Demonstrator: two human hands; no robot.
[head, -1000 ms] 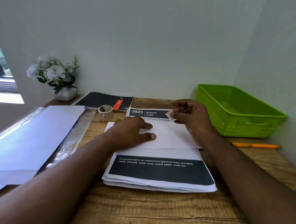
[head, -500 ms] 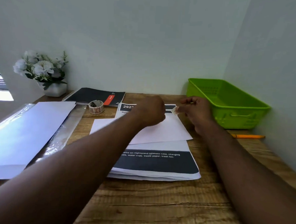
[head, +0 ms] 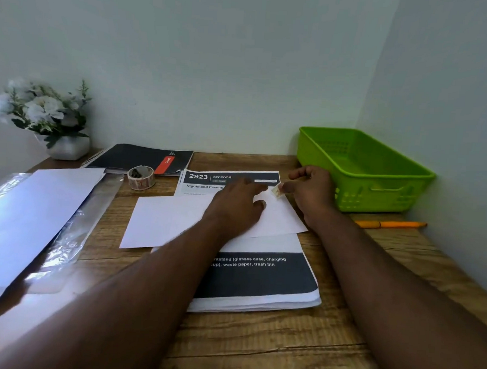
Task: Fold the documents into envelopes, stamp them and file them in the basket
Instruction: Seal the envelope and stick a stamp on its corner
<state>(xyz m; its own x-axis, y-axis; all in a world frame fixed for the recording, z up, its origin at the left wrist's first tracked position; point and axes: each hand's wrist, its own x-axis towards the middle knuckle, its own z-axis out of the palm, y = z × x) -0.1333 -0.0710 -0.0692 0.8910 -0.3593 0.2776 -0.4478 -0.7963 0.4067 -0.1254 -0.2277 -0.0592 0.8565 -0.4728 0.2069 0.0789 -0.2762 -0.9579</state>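
A white envelope (head: pixel 167 220) lies across a stack of printed documents (head: pixel 260 278) with dark bands in the middle of the wooden desk. My left hand (head: pixel 240 205) rests flat on the envelope with its fingers spread, pointing at the upper right corner. My right hand (head: pixel 311 189) pinches a small stamp (head: pixel 276 192) between thumb and forefinger, just over that corner. A roll of stamps (head: pixel 141 177) stands behind the envelope on the left. The green basket (head: pixel 377 191) sits at the back right, with nothing visible in it.
A stack of white envelopes on clear plastic wrap (head: pixel 29 218) covers the left side. A black spiral notebook (head: pixel 136 157) and a white flower pot (head: pixel 66 147) stand at the back left. An orange pen (head: pixel 389 224) lies in front of the basket. Walls close off the back and right.
My left hand slid from the envelope's middle toward its upper right corner. My right hand with the stamp came lower, down to that corner. The camera view shifted.
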